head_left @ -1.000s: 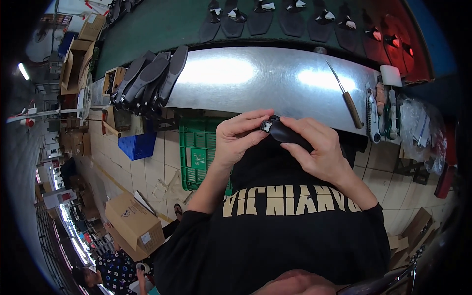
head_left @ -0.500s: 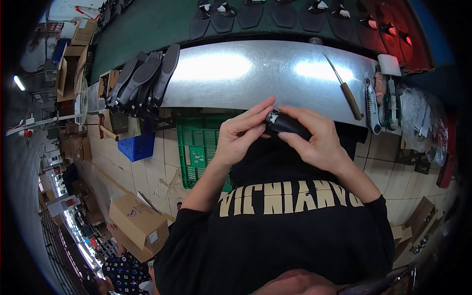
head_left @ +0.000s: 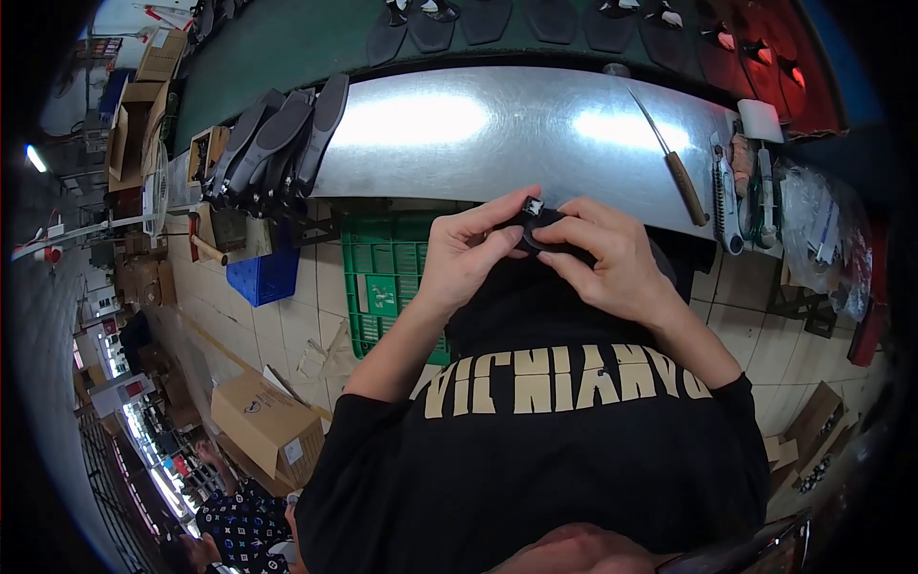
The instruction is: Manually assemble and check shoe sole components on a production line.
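Observation:
Between my hands, at the near edge of the steel worktop [head_left: 449, 134], is a black shoe sole [head_left: 545, 228]. Its narrow end, which looks like the heel, points up and has a white patch [head_left: 535, 207] on it. My left hand [head_left: 469, 251] pinches that end between thumb and fingers. On the other side, my right hand [head_left: 612, 256] is closed on the sole with bent fingers and the thumb underneath. The far end of the sole is hidden behind the right hand and blends into the black shirt.
A stack of black soles [head_left: 277, 143] lies at the worktop's left end. On the right are a wooden-handled pointed tool [head_left: 684, 187], a utility knife [head_left: 729, 206] and a clear plastic bag [head_left: 822, 239]. More soles [head_left: 486, 21] line the green belt beyond. Below stands a green crate [head_left: 387, 287].
The sole has turned so its white-patched end points upward. My left fingers, stretched out before, now bend and pinch it. The right fingers have curled further around it.

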Demonstrator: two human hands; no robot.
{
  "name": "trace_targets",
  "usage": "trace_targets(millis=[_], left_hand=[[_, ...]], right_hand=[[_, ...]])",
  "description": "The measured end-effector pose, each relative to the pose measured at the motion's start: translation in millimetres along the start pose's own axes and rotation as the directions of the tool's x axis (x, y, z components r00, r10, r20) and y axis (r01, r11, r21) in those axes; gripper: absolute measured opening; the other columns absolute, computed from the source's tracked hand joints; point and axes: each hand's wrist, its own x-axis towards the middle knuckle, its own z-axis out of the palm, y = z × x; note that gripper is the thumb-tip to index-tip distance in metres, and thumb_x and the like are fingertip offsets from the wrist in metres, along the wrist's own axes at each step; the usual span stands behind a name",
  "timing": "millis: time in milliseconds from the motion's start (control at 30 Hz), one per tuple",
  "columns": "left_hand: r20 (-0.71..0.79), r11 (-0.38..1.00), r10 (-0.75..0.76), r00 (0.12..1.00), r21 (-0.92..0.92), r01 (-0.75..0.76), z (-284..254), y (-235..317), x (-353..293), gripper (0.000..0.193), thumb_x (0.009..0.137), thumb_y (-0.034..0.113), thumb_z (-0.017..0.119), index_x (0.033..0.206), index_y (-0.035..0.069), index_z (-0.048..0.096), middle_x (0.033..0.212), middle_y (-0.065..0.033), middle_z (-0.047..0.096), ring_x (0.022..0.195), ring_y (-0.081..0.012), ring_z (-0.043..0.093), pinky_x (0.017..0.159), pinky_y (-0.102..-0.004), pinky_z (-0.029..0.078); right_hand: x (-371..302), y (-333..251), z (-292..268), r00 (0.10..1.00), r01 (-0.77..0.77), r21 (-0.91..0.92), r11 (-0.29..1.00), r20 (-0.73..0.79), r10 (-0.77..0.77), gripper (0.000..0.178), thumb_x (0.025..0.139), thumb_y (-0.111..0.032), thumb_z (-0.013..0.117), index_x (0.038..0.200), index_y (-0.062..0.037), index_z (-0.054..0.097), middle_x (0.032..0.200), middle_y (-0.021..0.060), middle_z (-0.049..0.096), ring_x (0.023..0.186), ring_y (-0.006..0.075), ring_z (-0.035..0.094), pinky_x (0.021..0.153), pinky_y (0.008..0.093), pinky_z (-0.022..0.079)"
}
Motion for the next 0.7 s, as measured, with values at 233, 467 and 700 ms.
trace_targets(millis=[233, 467, 700], left_hand=[[-0.023, 0.999, -0.042, 0.999, -0.014, 0.042, 2.9, 2.4, 2.0, 0.039, 0.084, -0.011, 0.056, 0.120, 0.001, 0.066, 0.121, -0.0160, 0.066, 0.098, -0.0163, 0.068, 0.076, -0.0254, 0.061], [-0.082, 0.999, 0.034, 0.996, -0.037, -0.037, 7.2, -6.1, 1.7, 0.040, 0.083, -0.012, 0.056, 0.119, -0.001, 0.066, 0.121, -0.0174, 0.066, 0.096, -0.0167, 0.069, 0.075, -0.0252, 0.061], [0.049, 0.936, -0.196, 0.979, -0.288, 0.202, -5.0, 7.2, 4.7, 0.037, 0.088, -0.001, 0.056, 0.124, 0.003, 0.064, 0.120, -0.0138, 0.067, 0.096, -0.0145, 0.068, 0.074, -0.0233, 0.060]], right_hand=[[-4.6, -3.0, -1.2, 0.999, -0.025, 0.055, 0.998, 0.035, 0.023, 0.030, 0.072, -0.011, 0.079, 0.098, -0.0085, 0.064, 0.089, 0.0066, 0.059, 0.077, 0.0247, 0.064, 0.066, 0.0333, 0.051], [-7.5, 3.9, 8.3, 0.999, -0.036, 0.044, 0.998, -0.024, 0.037, 0.027, 0.073, -0.008, 0.077, 0.095, -0.0085, 0.063, 0.088, 0.0063, 0.059, 0.076, 0.0237, 0.063, 0.063, 0.0327, 0.050], [-10.7, 3.3, 5.2, 0.981, 0.180, -0.091, 0.979, -0.060, -0.186, 0.026, 0.074, -0.013, 0.078, 0.096, -0.0080, 0.066, 0.086, 0.0092, 0.059, 0.073, 0.0253, 0.062, 0.062, 0.0318, 0.050]])
